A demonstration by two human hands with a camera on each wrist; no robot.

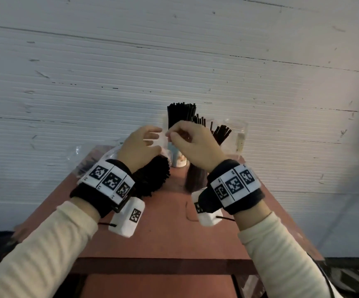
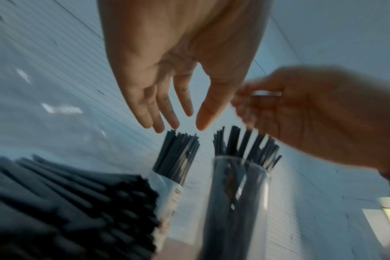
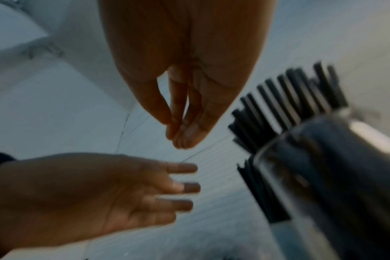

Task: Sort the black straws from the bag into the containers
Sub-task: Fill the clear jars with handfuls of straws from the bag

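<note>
Both hands hover above the red table, in front of the containers. My left hand is open with straight fingers, and I cannot tell if it touches the clear plastic film. My right hand pinches that film with fingertips pressed together. Under the left wrist, a thick bundle of black straws lies in its clear bag. A tall labelled container and a clear glass stand upright, holding black straws.
Another clear cup stands at the back right, with a few straws leaning beside it. A white ribbed wall rises close behind the table. The table's near half is bare red surface.
</note>
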